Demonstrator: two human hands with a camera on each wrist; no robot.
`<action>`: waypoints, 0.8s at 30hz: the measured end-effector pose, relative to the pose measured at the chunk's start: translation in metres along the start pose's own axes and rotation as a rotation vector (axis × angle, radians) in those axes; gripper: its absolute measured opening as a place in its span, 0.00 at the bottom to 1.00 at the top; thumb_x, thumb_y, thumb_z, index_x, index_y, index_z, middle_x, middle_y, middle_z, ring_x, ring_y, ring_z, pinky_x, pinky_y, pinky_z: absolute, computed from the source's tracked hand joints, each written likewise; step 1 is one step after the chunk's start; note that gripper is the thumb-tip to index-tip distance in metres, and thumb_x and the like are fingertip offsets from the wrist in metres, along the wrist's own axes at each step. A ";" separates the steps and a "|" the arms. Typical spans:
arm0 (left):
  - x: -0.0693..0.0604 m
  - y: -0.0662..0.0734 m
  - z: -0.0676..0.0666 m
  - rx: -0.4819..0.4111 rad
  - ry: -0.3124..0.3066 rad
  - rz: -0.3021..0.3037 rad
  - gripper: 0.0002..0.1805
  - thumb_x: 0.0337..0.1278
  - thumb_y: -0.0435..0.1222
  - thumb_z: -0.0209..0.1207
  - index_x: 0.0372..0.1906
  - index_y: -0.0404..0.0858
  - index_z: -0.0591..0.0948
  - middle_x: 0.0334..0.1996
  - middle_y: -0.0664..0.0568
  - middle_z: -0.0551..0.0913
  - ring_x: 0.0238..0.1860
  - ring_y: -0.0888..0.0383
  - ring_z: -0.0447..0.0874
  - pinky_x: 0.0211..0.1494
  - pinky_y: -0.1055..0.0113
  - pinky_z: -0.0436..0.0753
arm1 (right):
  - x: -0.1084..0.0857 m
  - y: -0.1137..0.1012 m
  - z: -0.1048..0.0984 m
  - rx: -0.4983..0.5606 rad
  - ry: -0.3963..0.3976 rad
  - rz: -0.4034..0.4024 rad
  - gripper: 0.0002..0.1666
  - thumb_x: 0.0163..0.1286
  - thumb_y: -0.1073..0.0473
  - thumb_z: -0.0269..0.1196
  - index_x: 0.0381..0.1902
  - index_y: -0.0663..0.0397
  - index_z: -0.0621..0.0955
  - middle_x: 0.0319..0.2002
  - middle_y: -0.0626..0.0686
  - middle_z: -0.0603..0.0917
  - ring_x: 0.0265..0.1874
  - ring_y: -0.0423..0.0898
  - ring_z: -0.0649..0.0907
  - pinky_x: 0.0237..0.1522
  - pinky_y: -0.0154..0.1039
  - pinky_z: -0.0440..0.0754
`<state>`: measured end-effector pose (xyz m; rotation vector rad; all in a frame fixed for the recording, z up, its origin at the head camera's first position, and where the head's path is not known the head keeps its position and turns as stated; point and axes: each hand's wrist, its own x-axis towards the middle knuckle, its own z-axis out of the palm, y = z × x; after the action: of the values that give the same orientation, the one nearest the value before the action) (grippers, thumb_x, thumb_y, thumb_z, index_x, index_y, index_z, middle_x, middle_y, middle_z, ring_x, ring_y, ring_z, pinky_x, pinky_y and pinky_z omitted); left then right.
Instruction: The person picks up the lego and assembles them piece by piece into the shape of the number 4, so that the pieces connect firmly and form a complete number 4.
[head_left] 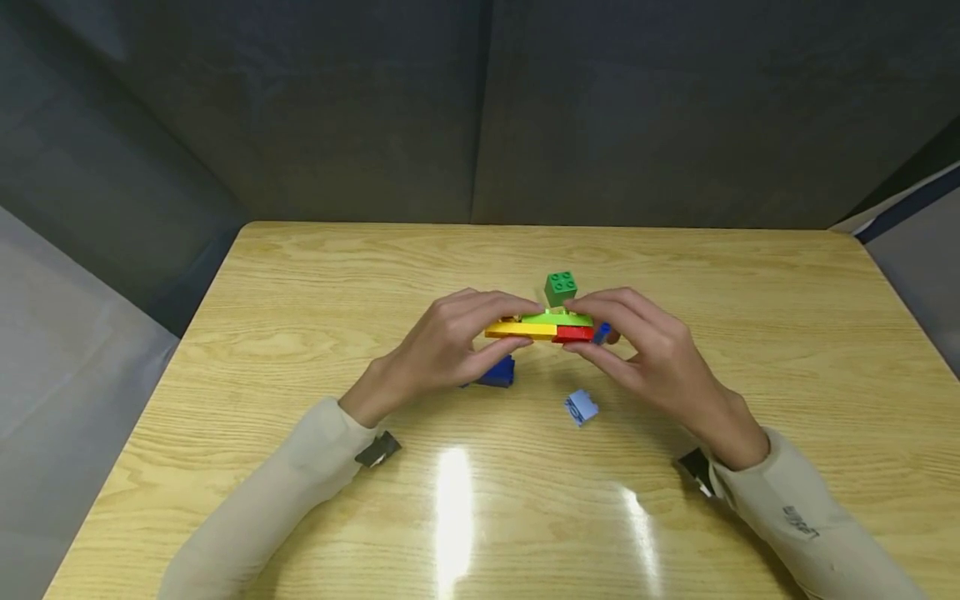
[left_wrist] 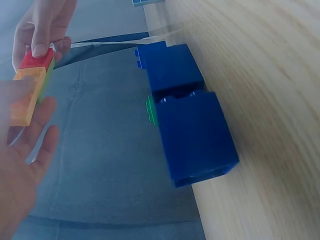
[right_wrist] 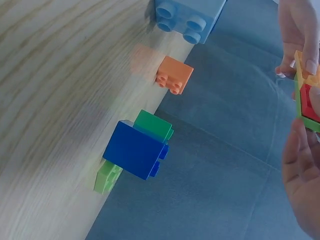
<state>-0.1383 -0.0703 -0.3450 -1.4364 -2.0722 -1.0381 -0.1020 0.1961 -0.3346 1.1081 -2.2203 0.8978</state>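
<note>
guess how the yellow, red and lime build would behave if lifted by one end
The build would probably stay stiff, since its bricks look like hard plastic. It might part where the yellow brick meets the red brick, seemingly bridged by the lime brick. Its flat sides suggest little rolling.

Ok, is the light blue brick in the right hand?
No, the light blue brick lies on the table, clear of the right hand.

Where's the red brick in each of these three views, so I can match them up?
Head: red brick just right of and slightly below centre, between the two hands.
Left wrist: upper left, near the left edge.
Right wrist: right edge, about mid-height.
Shared landmark: the lime-green brick touching it.
</note>
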 end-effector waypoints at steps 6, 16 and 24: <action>0.000 0.001 0.000 -0.013 -0.009 0.003 0.19 0.57 0.31 0.74 0.54 0.32 0.86 0.47 0.46 0.90 0.41 0.57 0.88 0.47 0.68 0.84 | 0.000 -0.001 -0.001 -0.012 -0.062 0.058 0.35 0.77 0.36 0.58 0.56 0.63 0.85 0.50 0.57 0.88 0.43 0.49 0.88 0.49 0.22 0.80; 0.001 0.001 0.000 -0.028 -0.009 0.021 0.18 0.58 0.31 0.74 0.54 0.33 0.86 0.47 0.48 0.90 0.41 0.59 0.87 0.45 0.69 0.84 | -0.002 -0.003 -0.002 -0.030 -0.111 0.062 0.35 0.79 0.35 0.54 0.56 0.62 0.85 0.45 0.56 0.90 0.35 0.46 0.89 0.43 0.24 0.83; 0.003 0.001 0.000 -0.032 -0.003 0.032 0.19 0.56 0.30 0.75 0.53 0.32 0.86 0.47 0.48 0.90 0.42 0.58 0.88 0.48 0.69 0.84 | 0.000 -0.003 -0.002 -0.011 -0.090 0.034 0.30 0.80 0.39 0.56 0.54 0.61 0.86 0.42 0.54 0.90 0.33 0.44 0.89 0.37 0.31 0.86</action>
<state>-0.1379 -0.0681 -0.3428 -1.4835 -2.0364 -1.0617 -0.0986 0.1963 -0.3321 1.1292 -2.3205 0.8639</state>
